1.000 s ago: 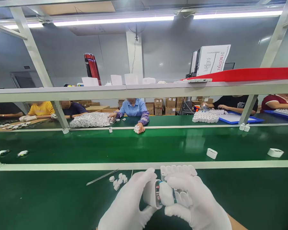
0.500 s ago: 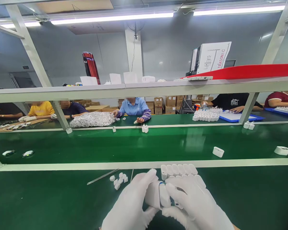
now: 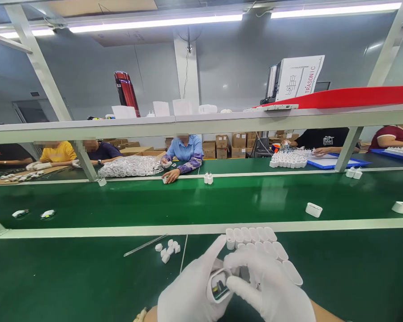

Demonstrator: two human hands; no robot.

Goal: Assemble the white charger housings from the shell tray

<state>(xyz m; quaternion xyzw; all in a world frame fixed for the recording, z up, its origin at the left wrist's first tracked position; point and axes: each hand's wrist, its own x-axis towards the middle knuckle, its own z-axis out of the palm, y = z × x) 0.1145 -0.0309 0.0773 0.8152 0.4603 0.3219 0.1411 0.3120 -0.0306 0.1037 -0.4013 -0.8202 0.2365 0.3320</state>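
Note:
My left hand (image 3: 196, 279), in a white glove, is wrapped around a white plastic housing (image 3: 211, 293). Its open end faces me, and a small circuit board (image 3: 220, 290) with a yellow part shows inside. My right hand (image 3: 267, 281), also gloved, is curled with thumb and index finger at the housing's right rim. Whatever those fingers pinch is hidden behind them. Just beyond my hands stand rows of white oval housings (image 3: 251, 235), partly covered by my right hand. Left of my hands lies a small pile of white caps (image 3: 166, 254).
A thin clear strip (image 3: 144, 246) lies on the green bench. Behind a pale rail (image 3: 114, 232), the green conveyor belt (image 3: 174, 205) carries white housings (image 3: 314, 209) and small board assemblies (image 3: 48, 214). A co-worker in a blue shirt (image 3: 184, 150) sits opposite. A shelf (image 3: 147, 127) crosses above.
The housing has turned so its open end and board now show; the white piece at its end is no longer visible there. Belt items moved right. The co-worker opposite reached toward the belt.

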